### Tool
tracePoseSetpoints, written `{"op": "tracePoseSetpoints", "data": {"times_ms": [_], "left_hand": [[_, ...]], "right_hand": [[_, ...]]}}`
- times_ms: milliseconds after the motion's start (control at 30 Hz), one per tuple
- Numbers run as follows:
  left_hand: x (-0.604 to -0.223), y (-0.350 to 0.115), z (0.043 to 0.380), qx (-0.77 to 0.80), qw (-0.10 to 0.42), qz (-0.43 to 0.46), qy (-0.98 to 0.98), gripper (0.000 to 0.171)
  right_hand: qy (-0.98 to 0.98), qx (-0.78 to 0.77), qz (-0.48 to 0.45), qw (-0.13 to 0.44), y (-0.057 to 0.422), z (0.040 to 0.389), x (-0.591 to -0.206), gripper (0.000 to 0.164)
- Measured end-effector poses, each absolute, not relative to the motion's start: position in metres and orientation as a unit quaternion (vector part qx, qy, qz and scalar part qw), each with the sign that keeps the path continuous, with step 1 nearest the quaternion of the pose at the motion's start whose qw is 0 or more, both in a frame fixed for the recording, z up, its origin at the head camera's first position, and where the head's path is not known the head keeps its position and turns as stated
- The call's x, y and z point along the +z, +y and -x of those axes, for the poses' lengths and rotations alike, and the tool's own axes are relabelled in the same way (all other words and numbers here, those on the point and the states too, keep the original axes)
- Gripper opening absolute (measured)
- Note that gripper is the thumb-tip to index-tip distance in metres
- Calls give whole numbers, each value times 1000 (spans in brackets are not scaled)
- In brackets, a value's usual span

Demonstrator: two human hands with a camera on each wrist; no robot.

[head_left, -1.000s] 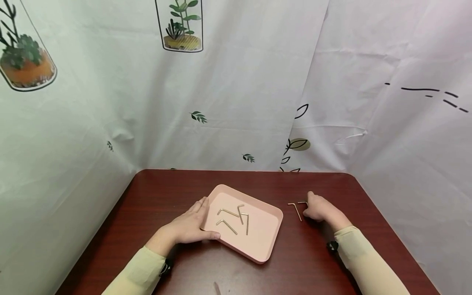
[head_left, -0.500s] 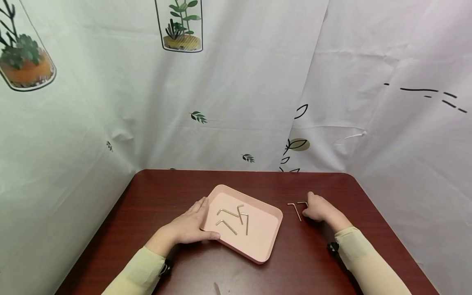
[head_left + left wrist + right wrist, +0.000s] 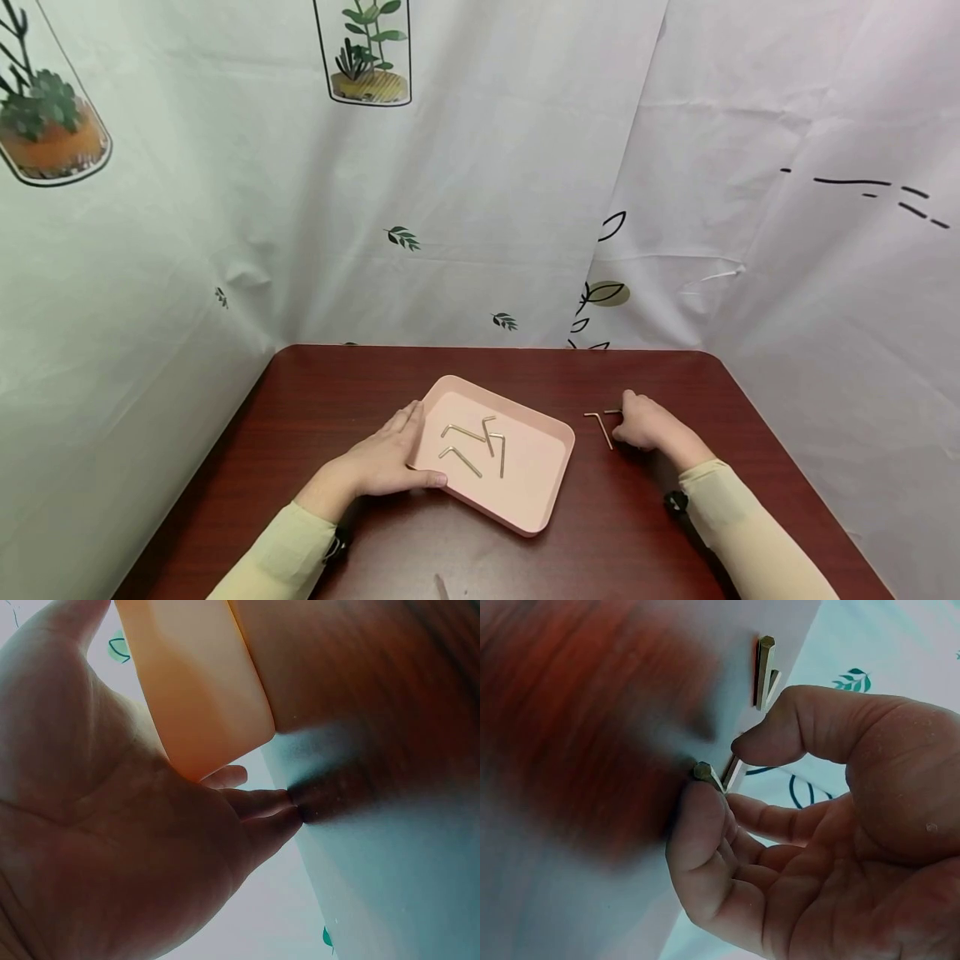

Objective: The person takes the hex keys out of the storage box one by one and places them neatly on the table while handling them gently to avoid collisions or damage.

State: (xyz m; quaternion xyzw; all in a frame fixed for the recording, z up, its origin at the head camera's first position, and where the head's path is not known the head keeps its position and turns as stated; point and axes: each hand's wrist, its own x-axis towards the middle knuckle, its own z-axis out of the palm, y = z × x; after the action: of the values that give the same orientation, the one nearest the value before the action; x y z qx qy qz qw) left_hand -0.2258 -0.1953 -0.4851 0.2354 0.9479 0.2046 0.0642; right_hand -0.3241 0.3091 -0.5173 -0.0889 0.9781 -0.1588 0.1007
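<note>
My left hand (image 3: 382, 458) rests against the left corner of a shallow pink tray (image 3: 525, 521), fingers straight along one side and thumb at the near rim. In the left wrist view, its fingertips reach the tabletop beside the tray wall (image 3: 202, 712). Several brass-coloured hex keys (image 3: 461, 461) lie in the tray. On the right, my right hand (image 3: 648, 423) bends down to the table with thumb and fingers curled round a hex key (image 3: 706, 774); a small gap shows by the thumb tip. Another hex key (image 3: 604, 432) lies just left of that hand.
The dark red wooden table (image 3: 375, 367) has rounded far corners. White printed cloth (image 3: 480, 208) hangs behind and along both sides. A thin pale mark or object (image 3: 441, 586) shows at the bottom edge of the head view.
My right hand has shifted very slightly left over the hex key, covering more of its short arm. My left hand and the tray have stayed put.
</note>
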Motion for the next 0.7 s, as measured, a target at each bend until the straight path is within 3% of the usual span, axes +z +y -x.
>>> {"op": "tracePoseSetpoints", "data": {"times_ms": [467,700], "left_hand": [[-485,-195,226,202,64,-236,948,137],[-484,-195,225,206,65,-232,948,137]], "right_hand": [[984,-141,76,80,275,291,-465,43],[981,-162,91,52,263,289,-456,35]]}}
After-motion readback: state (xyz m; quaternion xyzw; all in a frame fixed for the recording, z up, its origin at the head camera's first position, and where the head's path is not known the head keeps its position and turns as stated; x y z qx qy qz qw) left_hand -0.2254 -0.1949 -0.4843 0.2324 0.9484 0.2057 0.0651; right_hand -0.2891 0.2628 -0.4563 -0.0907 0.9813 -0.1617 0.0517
